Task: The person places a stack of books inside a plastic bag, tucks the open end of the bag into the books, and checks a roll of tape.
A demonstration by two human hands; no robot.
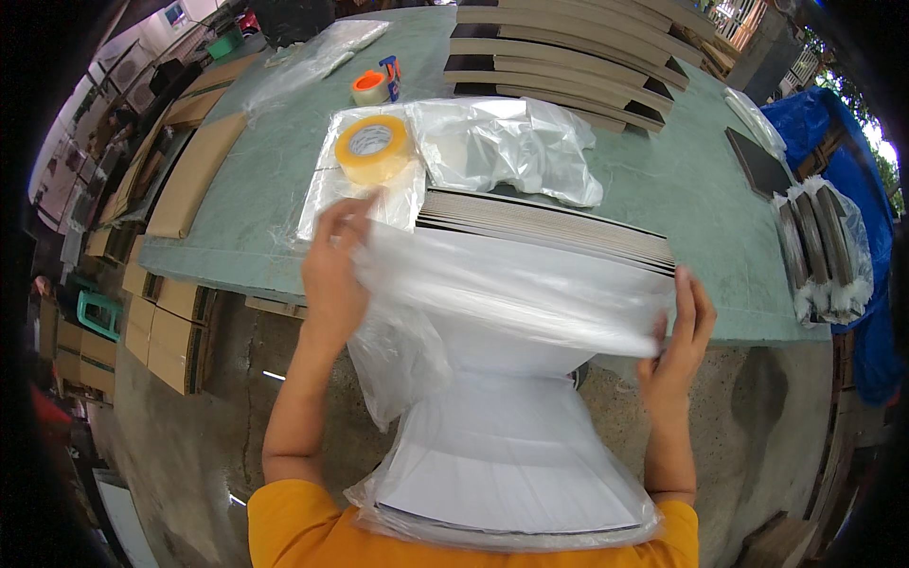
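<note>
A stack of thin flat boards (549, 234) lies at the table's near edge, its layered dark and light edges facing up and away from me. Clear plastic bag film (516, 301), blurred by motion, stretches across the near part of the stack. At the left, my left hand (336, 270) is closed with curled fingers on the film's edge. Over at the right end, my right hand (680, 331) pinches the film between thumb and fingers. Loose film (402, 355) hangs below the left hand. Against my front rests a white, plastic-covered bundle (502, 464).
Behind the stack, a yellow tape roll (371, 150) sits on folded clear plastic bags (502, 142). A smaller tape roll (369, 88) stands farther back. Long grey boards (568, 57) are piled at the far side; wrapped bundles (824, 251) sit right; cardboard (199, 175) lies left.
</note>
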